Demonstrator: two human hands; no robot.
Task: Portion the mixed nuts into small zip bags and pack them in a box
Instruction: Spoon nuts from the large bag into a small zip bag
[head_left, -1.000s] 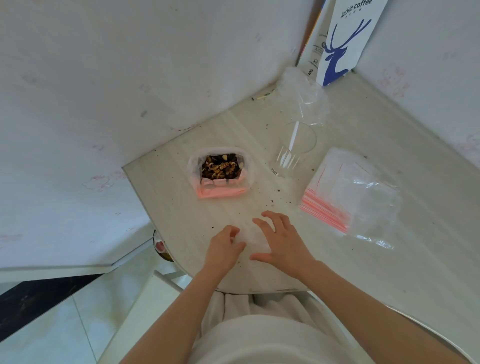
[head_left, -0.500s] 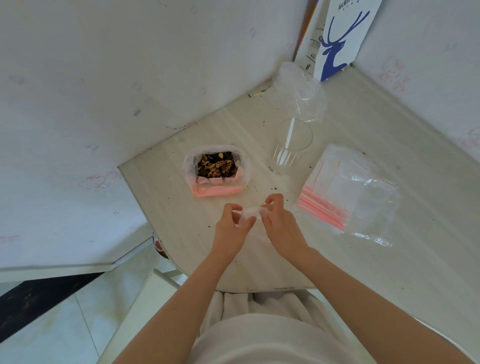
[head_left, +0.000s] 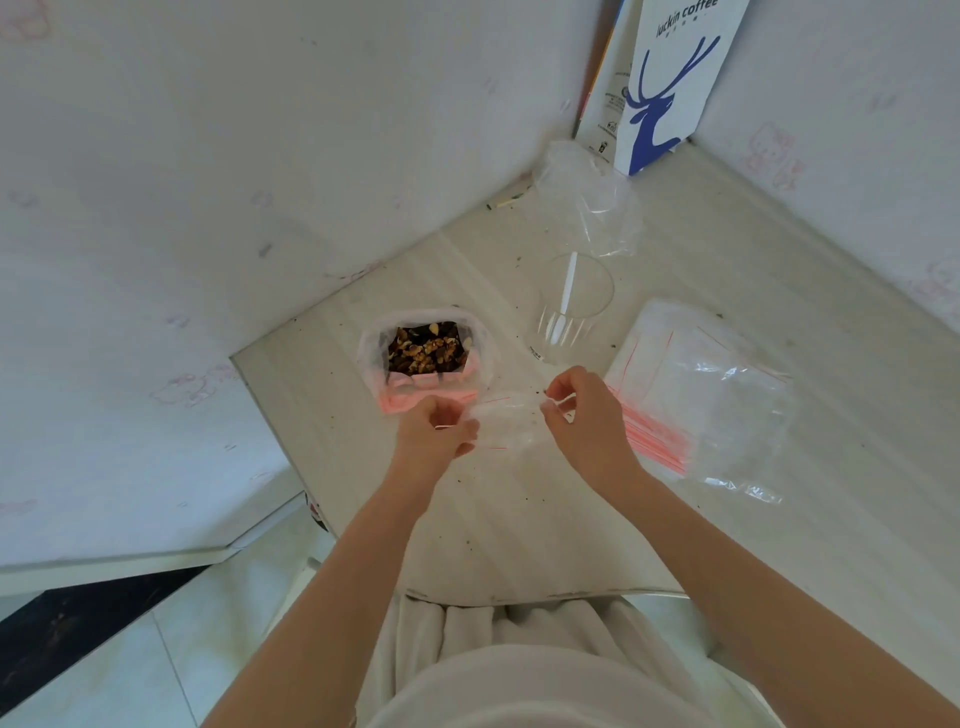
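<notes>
A small clear zip bag (head_left: 506, 422) with a red line hangs stretched between my hands above the table. My left hand (head_left: 435, 435) pinches its left edge and my right hand (head_left: 581, 415) pinches its right edge. Just beyond my left hand stands an open bag of mixed nuts (head_left: 427, 349), its rim rolled down, with brown nuts showing inside. To the right lies a pack of empty zip bags (head_left: 706, 395) with red seals.
A clear glass (head_left: 571, 306) with a white spoon in it stands behind my right hand. A crumpled clear plastic bag (head_left: 589, 200) and a white-and-blue paper coffee bag (head_left: 667, 78) sit in the far corner. Walls close the table (head_left: 519, 519) left and right. Crumbs dot the surface.
My hands lifted the small zip bag off the table, moved it away from me and pulled apart, so the bag is now spread between them.
</notes>
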